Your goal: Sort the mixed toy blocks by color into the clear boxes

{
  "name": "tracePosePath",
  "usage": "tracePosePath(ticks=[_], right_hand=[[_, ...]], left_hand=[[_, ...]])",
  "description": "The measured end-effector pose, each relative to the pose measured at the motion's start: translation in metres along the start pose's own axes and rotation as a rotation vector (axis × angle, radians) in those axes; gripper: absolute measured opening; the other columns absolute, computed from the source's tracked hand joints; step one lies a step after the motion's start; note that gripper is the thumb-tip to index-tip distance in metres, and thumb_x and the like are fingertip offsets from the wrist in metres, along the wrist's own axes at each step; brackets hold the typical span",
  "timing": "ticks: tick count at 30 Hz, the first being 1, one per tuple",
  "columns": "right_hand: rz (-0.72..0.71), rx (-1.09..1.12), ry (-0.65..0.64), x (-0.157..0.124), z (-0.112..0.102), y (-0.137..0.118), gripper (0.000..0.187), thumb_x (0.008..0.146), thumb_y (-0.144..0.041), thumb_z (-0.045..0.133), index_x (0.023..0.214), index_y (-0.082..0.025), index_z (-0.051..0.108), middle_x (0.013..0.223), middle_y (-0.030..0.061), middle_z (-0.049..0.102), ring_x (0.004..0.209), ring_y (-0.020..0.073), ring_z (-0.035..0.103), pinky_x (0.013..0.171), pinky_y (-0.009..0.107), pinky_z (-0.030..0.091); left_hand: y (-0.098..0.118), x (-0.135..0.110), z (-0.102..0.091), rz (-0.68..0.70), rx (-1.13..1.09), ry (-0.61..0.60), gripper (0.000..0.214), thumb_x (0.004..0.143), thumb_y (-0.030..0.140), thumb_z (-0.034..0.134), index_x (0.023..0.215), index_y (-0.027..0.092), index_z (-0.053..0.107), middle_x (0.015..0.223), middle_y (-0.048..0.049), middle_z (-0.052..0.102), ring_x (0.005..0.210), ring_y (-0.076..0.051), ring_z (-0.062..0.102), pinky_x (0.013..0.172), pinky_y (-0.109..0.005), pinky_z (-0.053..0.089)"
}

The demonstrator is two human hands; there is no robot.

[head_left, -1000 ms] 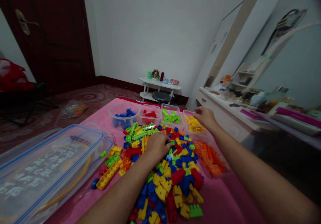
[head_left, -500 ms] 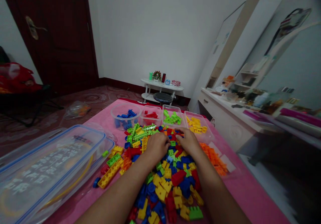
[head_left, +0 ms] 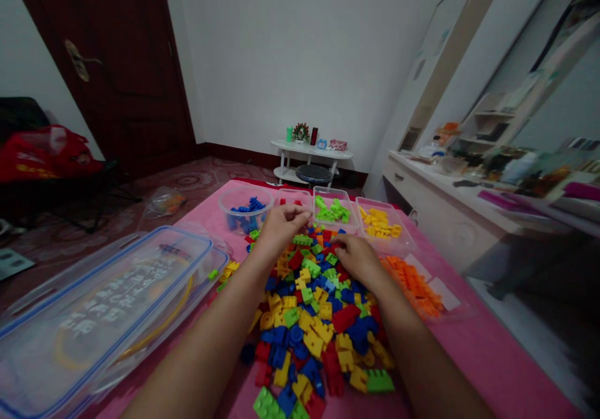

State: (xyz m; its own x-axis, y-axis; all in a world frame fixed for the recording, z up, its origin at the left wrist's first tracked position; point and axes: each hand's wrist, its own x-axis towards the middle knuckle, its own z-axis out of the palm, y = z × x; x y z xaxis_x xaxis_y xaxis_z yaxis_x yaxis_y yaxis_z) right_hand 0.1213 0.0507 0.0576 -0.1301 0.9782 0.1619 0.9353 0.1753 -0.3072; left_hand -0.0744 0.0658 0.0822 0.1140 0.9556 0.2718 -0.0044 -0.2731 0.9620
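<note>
A heap of red, blue, yellow and green toy bricks [head_left: 319, 319] lies on a pink cloth [head_left: 450, 356]. My left hand [head_left: 281, 224] is raised over the far edge of the heap, just in front of the red-brick tub [head_left: 291, 197]. Its fingers are pinched together; what they hold is hidden. My right hand [head_left: 357, 257] rests knuckles-up on the heap's far right side, fingers curled down among the bricks. Behind stand a round tub of blue bricks [head_left: 244, 209], a tub of green bricks [head_left: 334, 210] and a tub of yellow bricks [head_left: 380, 225].
Orange bricks in a clear tray [head_left: 417, 281] lie to the right. A large clear box with a blue-rimmed lid [head_left: 107, 306] fills the left. Past the cloth are a white dresser [head_left: 440, 206], a small white shelf [head_left: 312, 156] and a dark door [head_left: 117, 69].
My right hand came back from the yellow tub to the heap. My left hand has lifted off the heap and moved away toward the red tub, fingers pinched. The view shifted left.
</note>
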Motion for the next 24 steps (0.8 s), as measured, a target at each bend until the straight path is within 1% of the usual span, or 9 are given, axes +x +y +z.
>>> tracePosePath(ticks=[2, 4, 7, 9, 11, 14, 17, 21, 24], right_hand=[[-0.045, 0.067, 0.032, -0.005, -0.008, -0.013, 0.032, 0.08, -0.02, 0.047, 0.103, -0.022, 0.07, 0.094, 0.0048, 0.071, 0.086, 0.0202, 0.064, 0.077, 0.029, 0.045], [-0.142, 0.171, 0.044, -0.013, -0.012, -0.032, 0.03, 0.081, -0.019, 0.046, 0.099, -0.021, 0.07, 0.09, 0.004, 0.071, 0.082, 0.0189, 0.063, 0.074, 0.028, 0.044], [-0.33, 0.28, 0.042, -0.026, -0.008, -0.063, 0.03, 0.081, -0.013, 0.044, 0.098, -0.02, 0.068, 0.094, 0.0036, 0.068, 0.087, 0.0166, 0.061, 0.078, 0.025, 0.043], [-0.39, 0.243, 0.022, -0.032, -0.001, -0.078, 0.032, 0.081, -0.01, 0.043, 0.099, -0.02, 0.067, 0.098, 0.0047, 0.065, 0.091, 0.0161, 0.06, 0.081, 0.025, 0.042], [-0.389, 0.131, -0.021, -0.036, 0.006, -0.086, 0.031, 0.081, -0.01, 0.044, 0.099, -0.021, 0.067, 0.102, 0.0058, 0.063, 0.091, 0.0168, 0.06, 0.079, 0.026, 0.042], [-0.366, -0.035, -0.07, -0.036, 0.011, -0.088, 0.03, 0.077, -0.011, 0.05, 0.099, -0.023, 0.066, 0.103, 0.0063, 0.061, 0.089, 0.0189, 0.06, 0.074, 0.027, 0.042], [-0.327, -0.097, -0.062, -0.033, 0.013, -0.084, 0.031, 0.077, -0.011, 0.048, 0.098, -0.023, 0.066, 0.098, 0.006, 0.063, 0.087, 0.0196, 0.061, 0.072, 0.027, 0.041], [-0.259, -0.048, 0.031, -0.027, 0.017, -0.077, 0.031, 0.077, -0.012, 0.046, 0.096, -0.024, 0.068, 0.098, 0.0053, 0.066, 0.085, 0.0196, 0.062, 0.072, 0.028, 0.042], [-0.223, 0.097, 0.08, -0.021, 0.018, -0.066, 0.029, 0.072, -0.011, 0.049, 0.089, -0.024, 0.069, 0.091, 0.003, 0.068, 0.079, 0.0176, 0.062, 0.07, 0.026, 0.043]], left_hand=[[0.008, 0.001, -0.008, -0.032, -0.066, 0.082, 0.025, 0.068, 0.034, 0.067, 0.075, 0.011, 0.065, 0.062, -0.0022, 0.064, 0.051, -0.008, 0.055, 0.053, -0.02, 0.045], [0.014, 0.001, -0.016, -0.036, -0.085, 0.15, 0.026, 0.065, 0.034, 0.069, 0.073, 0.01, 0.064, 0.061, -0.002, 0.064, 0.05, -0.008, 0.054, 0.052, -0.019, 0.045], [0.02, 0.0, -0.024, -0.006, -0.088, 0.194, 0.024, 0.065, 0.033, 0.068, 0.073, 0.01, 0.064, 0.061, -0.0013, 0.063, 0.05, -0.007, 0.053, 0.052, -0.019, 0.045], [0.02, 0.0, -0.027, 0.017, -0.077, 0.206, 0.022, 0.066, 0.032, 0.067, 0.072, 0.011, 0.064, 0.061, -0.0011, 0.063, 0.05, -0.007, 0.054, 0.052, -0.019, 0.045], [0.018, 0.002, -0.029, 0.038, -0.044, 0.212, 0.021, 0.067, 0.031, 0.064, 0.073, 0.011, 0.064, 0.062, -0.0013, 0.064, 0.05, -0.008, 0.055, 0.052, -0.019, 0.045], [0.011, 0.005, -0.03, 0.081, 0.082, 0.208, 0.022, 0.071, 0.032, 0.06, 0.075, 0.011, 0.066, 0.063, -0.0024, 0.065, 0.051, -0.01, 0.057, 0.053, -0.021, 0.046], [0.004, 0.006, -0.032, 0.11, 0.304, 0.168, 0.022, 0.074, 0.031, 0.057, 0.076, 0.012, 0.067, 0.066, -0.0042, 0.067, 0.055, -0.012, 0.06, 0.054, -0.021, 0.046], [0.002, 0.004, -0.031, 0.112, 0.536, 0.074, 0.02, 0.075, 0.028, 0.055, 0.076, 0.014, 0.07, 0.07, -0.0051, 0.069, 0.062, -0.014, 0.061, 0.057, -0.022, 0.045], [0.002, 0.002, -0.028, 0.088, 0.581, 0.005, 0.02, 0.075, 0.028, 0.056, 0.077, 0.015, 0.07, 0.071, -0.0048, 0.069, 0.064, -0.015, 0.061, 0.058, -0.022, 0.045]])
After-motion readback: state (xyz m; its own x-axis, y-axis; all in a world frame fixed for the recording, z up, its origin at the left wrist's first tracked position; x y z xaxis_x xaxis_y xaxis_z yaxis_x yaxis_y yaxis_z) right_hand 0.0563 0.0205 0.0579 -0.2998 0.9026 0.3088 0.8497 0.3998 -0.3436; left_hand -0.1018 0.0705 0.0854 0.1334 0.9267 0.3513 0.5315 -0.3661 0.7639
